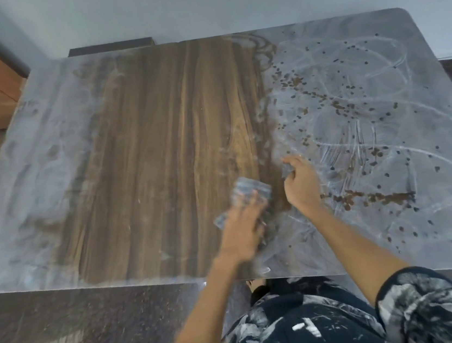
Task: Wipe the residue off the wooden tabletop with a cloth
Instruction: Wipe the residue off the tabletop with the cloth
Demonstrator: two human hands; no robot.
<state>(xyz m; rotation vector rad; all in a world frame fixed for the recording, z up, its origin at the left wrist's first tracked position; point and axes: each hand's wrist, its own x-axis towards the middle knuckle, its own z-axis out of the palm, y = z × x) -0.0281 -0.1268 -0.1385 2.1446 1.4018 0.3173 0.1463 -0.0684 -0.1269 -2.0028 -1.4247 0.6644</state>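
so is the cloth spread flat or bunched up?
Roughly flat: the cloth lies on the tabletop under the left hand, fingers straight. Motion blur hides any folds.

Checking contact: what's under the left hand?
The grey cloth lies flat under the left hand, on the wooden tabletop. Its far edge shows beyond the fingers; the wood beneath is covered, so any residue there is unseen.

The left hand (pixel 242 223) is smeared by motion blur and covers most of the cloth (pixel 250 194), so its fingers' lie is unclear. The bench (pixel 158 139) runs off the frame's right edge, lower right.
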